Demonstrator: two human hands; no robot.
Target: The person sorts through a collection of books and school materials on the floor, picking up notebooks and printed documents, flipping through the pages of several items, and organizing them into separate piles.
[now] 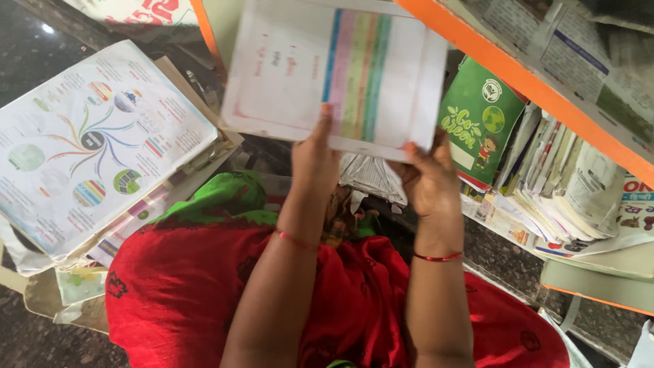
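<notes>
Head view, hands (371,170) gripping flat paper booklet (334,71)

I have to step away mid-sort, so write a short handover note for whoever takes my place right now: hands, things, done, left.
Left hand: grips the lower edge of the white booklet, thumb on its striped cover.
Right hand: holds the same booklet at its lower right corner.
The booklet is raised in front of the orange shelf.
Done: stack of books with a diagram cover lies at left.
Left: the held booklet is not yet put down; green book and papers stand in the shelf.
</notes>
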